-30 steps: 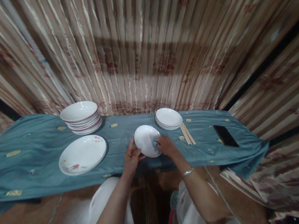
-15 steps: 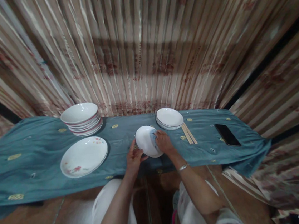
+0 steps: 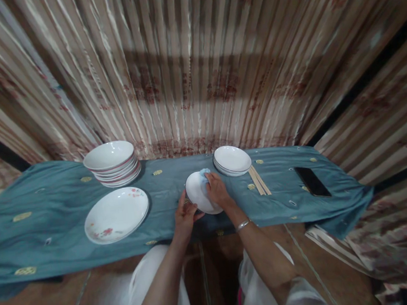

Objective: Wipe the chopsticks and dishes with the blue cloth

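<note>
A small white plate with a thin dark rim point(image 3: 196, 192) is held up over the near part of the cloth-covered table. My left hand point(image 3: 185, 213) grips its lower left edge, thumb on the upper face. Above the plate's right side, my right hand point(image 3: 217, 189) is closed on a light blue cloth point(image 3: 205, 174), which touches the plate near its far edge. Part of the cloth is hidden under the fingers. Just beyond my right hand stands a stack of similar small plates point(image 3: 231, 159).
Left of the hands lie a large oval plate with red flowers point(image 3: 117, 216) and a stack of white bowls point(image 3: 110, 157). On the right are wooden chopsticks point(image 3: 259, 181) and a black phone point(image 3: 311, 181). A teal tablecloth point(image 3: 169, 176) covers the table; a pleated curtain point(image 3: 187, 76) hangs behind.
My right hand has moved the blue cloth up and slightly left, toward the plate's far edge. My left hand keeps its hold on the plate. The view has shifted slightly.
</note>
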Tool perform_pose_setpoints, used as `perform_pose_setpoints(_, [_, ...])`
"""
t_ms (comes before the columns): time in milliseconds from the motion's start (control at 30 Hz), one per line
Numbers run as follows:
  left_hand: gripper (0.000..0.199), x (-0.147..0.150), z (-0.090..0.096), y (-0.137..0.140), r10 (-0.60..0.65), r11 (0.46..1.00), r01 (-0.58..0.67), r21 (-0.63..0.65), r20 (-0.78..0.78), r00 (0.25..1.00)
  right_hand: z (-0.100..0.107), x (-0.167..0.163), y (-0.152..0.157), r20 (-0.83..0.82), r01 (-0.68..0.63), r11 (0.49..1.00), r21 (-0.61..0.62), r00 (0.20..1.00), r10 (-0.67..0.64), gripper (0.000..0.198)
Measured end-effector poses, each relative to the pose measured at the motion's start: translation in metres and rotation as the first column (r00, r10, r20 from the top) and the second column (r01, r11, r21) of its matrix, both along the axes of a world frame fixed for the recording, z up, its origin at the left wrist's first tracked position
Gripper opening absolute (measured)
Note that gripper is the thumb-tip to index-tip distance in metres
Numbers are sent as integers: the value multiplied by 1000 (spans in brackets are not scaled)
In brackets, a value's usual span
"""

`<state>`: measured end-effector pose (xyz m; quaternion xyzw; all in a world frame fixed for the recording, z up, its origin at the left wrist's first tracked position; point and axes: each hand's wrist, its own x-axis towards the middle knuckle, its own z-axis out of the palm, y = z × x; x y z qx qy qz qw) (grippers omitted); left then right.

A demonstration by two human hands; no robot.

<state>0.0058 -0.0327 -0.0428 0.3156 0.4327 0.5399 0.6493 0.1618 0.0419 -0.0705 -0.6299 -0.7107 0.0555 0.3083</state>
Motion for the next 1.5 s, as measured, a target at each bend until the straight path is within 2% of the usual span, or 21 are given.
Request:
perform_pose_setpoints(200, [81, 1, 3, -1, -2, 1000, 2, -16, 3, 1000, 3, -8, 9, -45, 9, 999, 34, 999, -8, 49])
perform_pose_setpoints(400, [84, 0, 5, -3, -13, 1000, 13, -13, 17, 1000, 11, -18, 14, -71, 17, 1000, -9, 997, -17, 51])
perform_pose_setpoints(533, [85, 1, 5, -3, -20, 1000, 20, -14, 11, 1000, 15, -24, 13, -113, -10, 999, 51, 993, 16, 49])
perform_pose_setpoints(733, [82, 2, 3, -1, -14, 1000, 15, -22, 11, 1000, 25, -28, 9, -123, -116, 992, 56, 985, 122, 45])
perform_pose_setpoints(1133, [80, 1, -1, -1, 8, 1000, -7, -20, 31, 999, 39, -39, -10, -263, -306, 951, 32, 916, 303, 37])
perform_pose_setpoints(1267, [79, 1, -1, -2, 23, 999, -22, -32, 46, 999, 41, -40, -15, -326, -363, 930, 54, 874, 360, 34])
perform_pose_setpoints(1500, [76, 2, 2, -3, 35, 999, -34, -19, 68, 997, 41, -36, -24, -466, -470, 882, 24, 775, 426, 28])
